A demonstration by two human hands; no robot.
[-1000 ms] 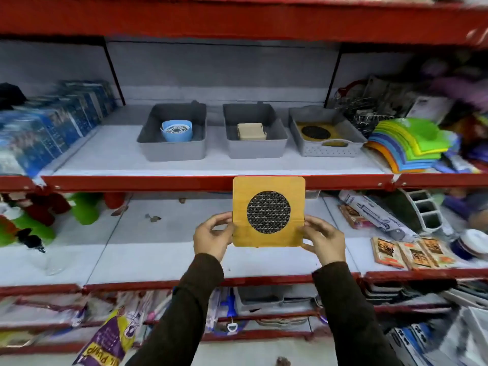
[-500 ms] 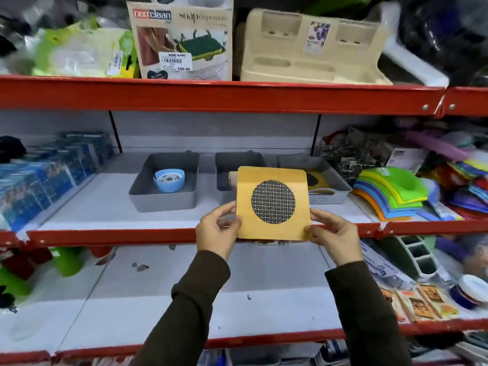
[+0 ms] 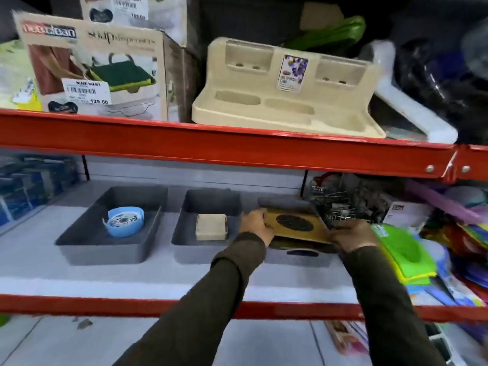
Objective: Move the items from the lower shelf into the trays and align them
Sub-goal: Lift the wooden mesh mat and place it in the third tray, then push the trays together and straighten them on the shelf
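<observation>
Both hands, left (image 3: 254, 225) and right (image 3: 352, 235), gripped opposite edges of the board (image 3: 295, 226), held flat over the right tray (image 3: 298, 256) at 3 o'clock from the middle tray (image 3: 203, 249) with the soap dish (image 3: 211, 226).

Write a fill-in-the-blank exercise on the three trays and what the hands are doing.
1. The wooden board is held by ____ hands.
2. The blue round item lies in the ____ tray.
3. The beige soap dish lies in the ____ tray.
4. The board is over the ____ tray.

Missing words: both; left; middle; right
</observation>
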